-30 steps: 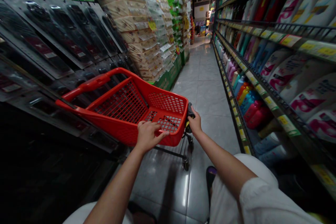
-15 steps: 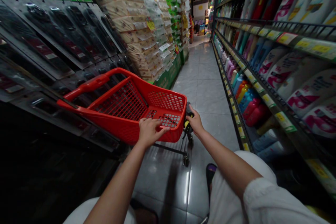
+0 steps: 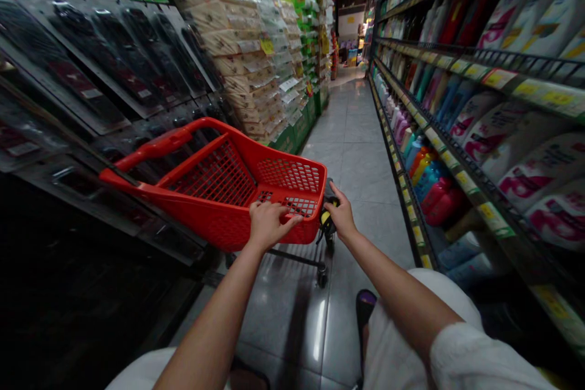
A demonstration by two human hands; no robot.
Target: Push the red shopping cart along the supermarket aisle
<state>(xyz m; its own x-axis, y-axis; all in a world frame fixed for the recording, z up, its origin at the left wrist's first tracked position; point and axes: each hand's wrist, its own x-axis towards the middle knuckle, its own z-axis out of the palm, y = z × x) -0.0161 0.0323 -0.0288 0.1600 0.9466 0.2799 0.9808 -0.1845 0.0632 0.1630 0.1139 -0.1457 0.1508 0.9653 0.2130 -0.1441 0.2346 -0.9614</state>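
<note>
A red plastic shopping cart (image 3: pixel 214 195) stands at an angle before me, its basket holding nothing that I can see. My left hand (image 3: pixel 269 224) is on the near side rim, fingers hooked over the edge and thumb stretched along it. At the cart's front corner my right hand (image 3: pixel 340 210) is closed around a small black-and-yellow object (image 3: pixel 326 218) with a grey top and dark loops hanging down. Its exact kind does not show, nor whether it is fixed to the cart. Part of it is hidden behind my fingers.
Shelves of bottles (image 3: pixel 493 128) line the right side of the aisle. Packaged goods (image 3: pixel 242 55) are stacked high on the left, past a rack of black blister-packed items (image 3: pixel 123 55). Grey floor tiles (image 3: pixel 351 116) run ahead between them.
My left hand has slid slightly to the right along the cart's rim. My right hand stays at the black-and-yellow object, and the cart has barely shifted in view.
</note>
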